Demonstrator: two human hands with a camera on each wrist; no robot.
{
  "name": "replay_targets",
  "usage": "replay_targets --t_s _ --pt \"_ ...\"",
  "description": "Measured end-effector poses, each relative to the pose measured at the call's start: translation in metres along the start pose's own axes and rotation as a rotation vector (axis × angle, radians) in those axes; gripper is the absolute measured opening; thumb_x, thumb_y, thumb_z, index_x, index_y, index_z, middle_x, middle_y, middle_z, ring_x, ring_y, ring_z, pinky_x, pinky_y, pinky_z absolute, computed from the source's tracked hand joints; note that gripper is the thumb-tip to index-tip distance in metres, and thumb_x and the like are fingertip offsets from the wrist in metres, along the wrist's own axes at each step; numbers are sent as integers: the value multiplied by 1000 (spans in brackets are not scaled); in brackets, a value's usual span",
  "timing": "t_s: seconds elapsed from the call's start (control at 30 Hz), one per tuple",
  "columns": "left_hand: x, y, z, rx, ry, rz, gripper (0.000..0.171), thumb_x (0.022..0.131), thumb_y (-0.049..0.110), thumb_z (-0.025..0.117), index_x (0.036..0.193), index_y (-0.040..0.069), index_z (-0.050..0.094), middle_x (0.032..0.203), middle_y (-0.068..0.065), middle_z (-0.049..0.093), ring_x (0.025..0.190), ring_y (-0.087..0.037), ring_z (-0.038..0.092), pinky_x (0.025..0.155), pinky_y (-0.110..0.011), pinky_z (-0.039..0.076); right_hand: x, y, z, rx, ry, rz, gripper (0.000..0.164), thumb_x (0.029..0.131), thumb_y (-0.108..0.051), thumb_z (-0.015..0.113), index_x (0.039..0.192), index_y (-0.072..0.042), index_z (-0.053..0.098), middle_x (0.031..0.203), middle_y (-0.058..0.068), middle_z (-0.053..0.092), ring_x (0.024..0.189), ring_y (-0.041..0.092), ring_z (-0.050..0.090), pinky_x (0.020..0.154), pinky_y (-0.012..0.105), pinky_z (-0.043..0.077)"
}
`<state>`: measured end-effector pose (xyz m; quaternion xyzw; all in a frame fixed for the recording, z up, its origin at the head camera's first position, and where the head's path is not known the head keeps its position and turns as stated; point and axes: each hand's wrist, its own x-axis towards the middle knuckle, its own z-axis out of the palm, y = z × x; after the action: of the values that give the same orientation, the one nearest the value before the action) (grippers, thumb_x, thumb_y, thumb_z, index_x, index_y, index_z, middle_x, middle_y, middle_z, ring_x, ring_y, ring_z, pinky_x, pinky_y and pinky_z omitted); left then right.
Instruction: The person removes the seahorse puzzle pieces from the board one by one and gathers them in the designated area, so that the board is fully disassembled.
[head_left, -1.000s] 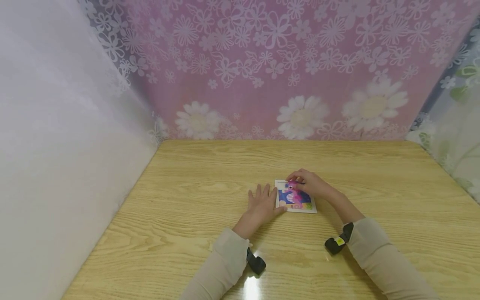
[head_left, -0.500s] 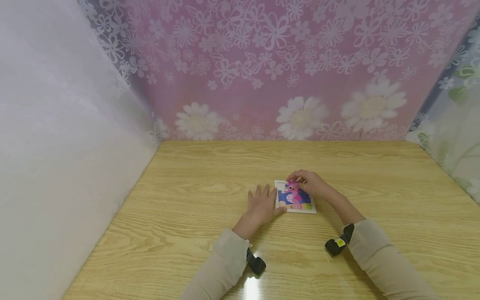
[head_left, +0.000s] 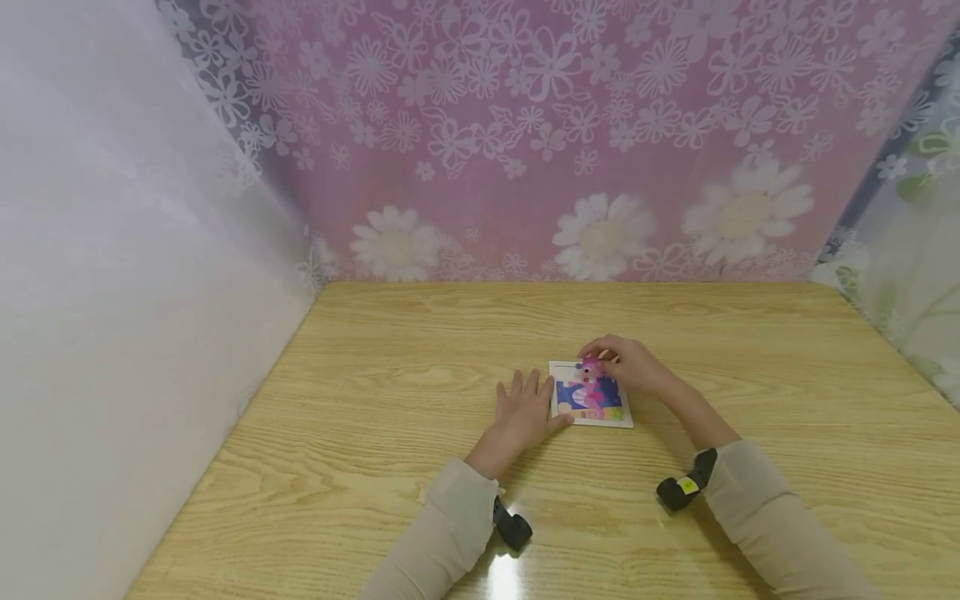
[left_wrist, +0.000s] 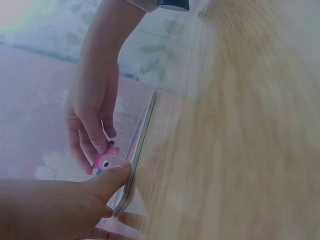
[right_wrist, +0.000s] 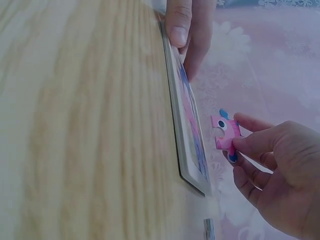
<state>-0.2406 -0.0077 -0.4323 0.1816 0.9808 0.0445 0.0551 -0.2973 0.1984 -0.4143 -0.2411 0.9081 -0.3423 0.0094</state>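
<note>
My right hand [head_left: 633, 367] pinches a pink jigsaw piece [right_wrist: 227, 132] with an eye printed on it, thumb on one side and fingers on the other. In the right wrist view the piece is raised off the puzzle board [right_wrist: 189, 167], a gap showing between them. The white-rimmed board lies flat, showing a pink seahorse on blue; its upper left part shows bare white in the head view. My left hand [head_left: 521, 412] lies spread at the board's left side, its thumb on the near left corner. In the left wrist view the left thumb partly overlaps the piece.
A small flat thing [right_wrist: 209, 229] lies just past the board's end in the right wrist view. The wooden table [head_left: 390, 450] meets a flowered pink curtain [head_left: 480, 167] at the back and a pale white wall [head_left: 135, 292] on the left.
The right hand has shifted slightly right and away from the board's upper left, taking the pink jigsaw piece along; more bare white shows there. The left hand stays in place.
</note>
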Motion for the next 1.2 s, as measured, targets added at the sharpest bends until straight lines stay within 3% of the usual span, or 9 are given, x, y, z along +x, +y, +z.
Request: replay_targets --t_s 1.2 --pt "-1 -1 0 -18 -2 9 72 88 60 41 145 17 29 148 -9 23 135 -33 16 103 -55 18 -39 30 -43 -42 69 46 19 88 2 57 107 0 62 101 18 61 88 34 57 73 44 48"
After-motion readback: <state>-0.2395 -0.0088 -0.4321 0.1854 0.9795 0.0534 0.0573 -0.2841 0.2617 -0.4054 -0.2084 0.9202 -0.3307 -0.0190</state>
